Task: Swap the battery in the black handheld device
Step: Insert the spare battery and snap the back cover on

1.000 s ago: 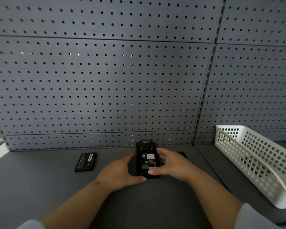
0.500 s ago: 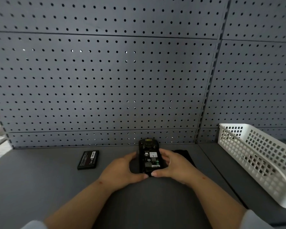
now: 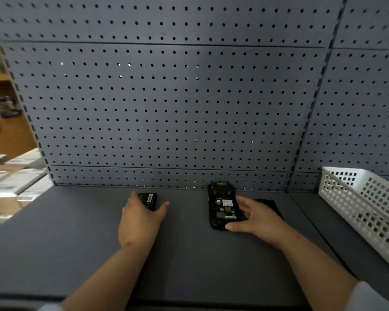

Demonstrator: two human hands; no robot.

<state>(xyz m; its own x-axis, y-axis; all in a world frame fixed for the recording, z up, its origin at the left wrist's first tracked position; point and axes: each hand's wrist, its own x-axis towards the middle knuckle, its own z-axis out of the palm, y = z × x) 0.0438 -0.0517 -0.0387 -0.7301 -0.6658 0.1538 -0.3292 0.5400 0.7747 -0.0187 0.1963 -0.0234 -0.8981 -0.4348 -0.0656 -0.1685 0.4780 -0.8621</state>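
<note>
The black handheld device (image 3: pixel 222 206) lies face down on the dark counter (image 3: pixel 189 254), its back cover off and the battery bay bare, showing labels and circuitry; it sits close to the pegboard wall (image 3: pixel 166 108). The right hand (image 3: pixel 256 217) steadies the device from its right side, fingers (image 3: pixel 241 202) spread along the edge and the thumb against its near end. Well to the device's left, the left hand (image 3: pixel 140 217) hovers open over the battery (image 3: pixel 149 200), fingers splayed either side of it, not yet closed as far as can be seen. The battery looks like a thin, rigid, smooth slab, probably light and a little slippery; pinching its long edges seems safest, keeping off the contacts. Between battery and device the counter is bare, so a low slide across looks easy. A dark flat piece (image 3: pixel 270 206), likely the cover, lies just right of the device, and farther right stands a white basket (image 3: pixel 357 209).
</note>
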